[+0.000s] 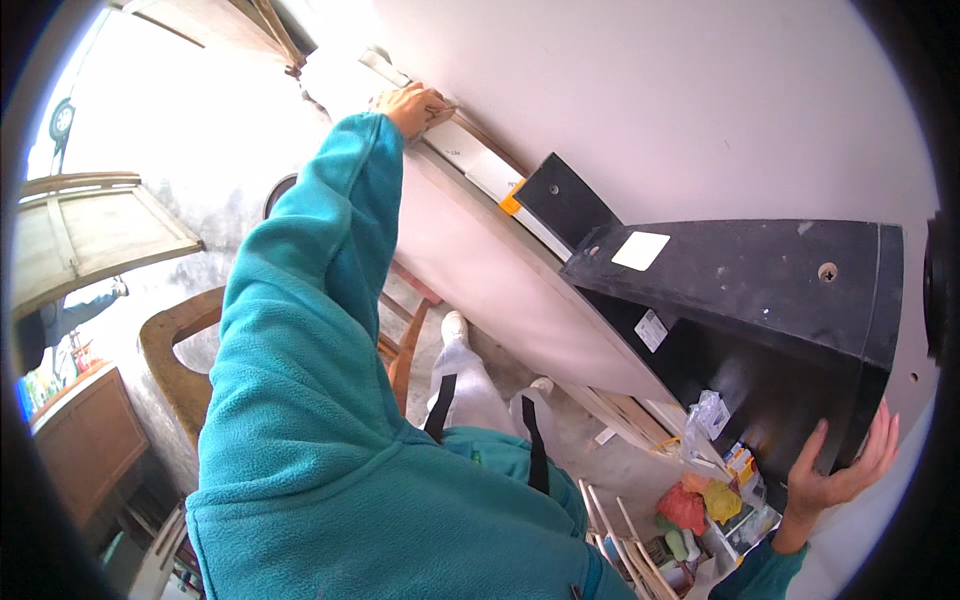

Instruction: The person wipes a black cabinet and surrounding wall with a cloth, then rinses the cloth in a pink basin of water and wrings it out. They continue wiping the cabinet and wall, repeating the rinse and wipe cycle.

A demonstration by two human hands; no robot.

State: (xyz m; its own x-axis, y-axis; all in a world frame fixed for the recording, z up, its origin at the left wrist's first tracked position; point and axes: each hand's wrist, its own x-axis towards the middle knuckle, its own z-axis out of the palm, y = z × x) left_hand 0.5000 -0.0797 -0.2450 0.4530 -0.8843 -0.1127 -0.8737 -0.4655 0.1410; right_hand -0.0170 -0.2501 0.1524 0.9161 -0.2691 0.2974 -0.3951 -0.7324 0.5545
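My left hand (412,109) is stretched far out to a narrow ledge along the wall, its fingers bent down over something small that they mostly hide. Beside it lie white boxes (457,146) with print on them, and a yellow-orange item (512,196). On the right, my right hand (840,472) holds the end panel of a black open-fronted shelf unit (739,262), thumb on the inner side and fingers round the outer side. A white sticker (640,250) is on the unit's outer face. A crumpled clear plastic bag (703,420) hangs by its open side.
Below the ledge runs a long pale pink panel (510,285). A wooden chair back (184,330) stands at left, near a pale wooden door or shutter (105,232). Low at right are a wooden rack (619,540) and colourful bags (682,506). A hole (913,377) marks the wall.
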